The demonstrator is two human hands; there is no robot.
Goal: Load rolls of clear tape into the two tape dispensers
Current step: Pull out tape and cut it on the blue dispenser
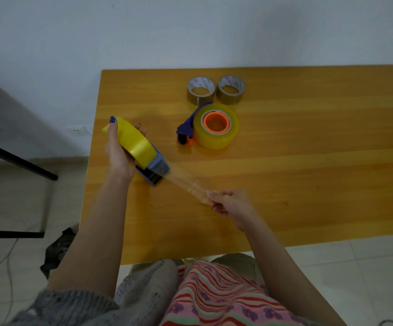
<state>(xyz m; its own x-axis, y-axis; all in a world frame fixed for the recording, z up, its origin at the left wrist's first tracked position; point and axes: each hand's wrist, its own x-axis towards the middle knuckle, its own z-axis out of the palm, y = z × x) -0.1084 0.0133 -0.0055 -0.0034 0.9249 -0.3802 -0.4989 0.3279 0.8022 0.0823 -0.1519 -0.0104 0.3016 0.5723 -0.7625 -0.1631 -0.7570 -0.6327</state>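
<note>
Here, left hand [117,151] grips dispenser [153,169]; right hand [229,203] pinches tape [186,182].

A wooden table [308,184] is set against a plain white wall [190,31]. Pale floor tiles [367,278] are seen below; a dark-legged table [14,158] at nine o'clock.

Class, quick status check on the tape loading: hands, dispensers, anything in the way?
Left hand grips loaded dispenser. Right hand pinches clear tape strip pulled from it. Second dispenser loaded, on table. Nothing blocking.
</note>
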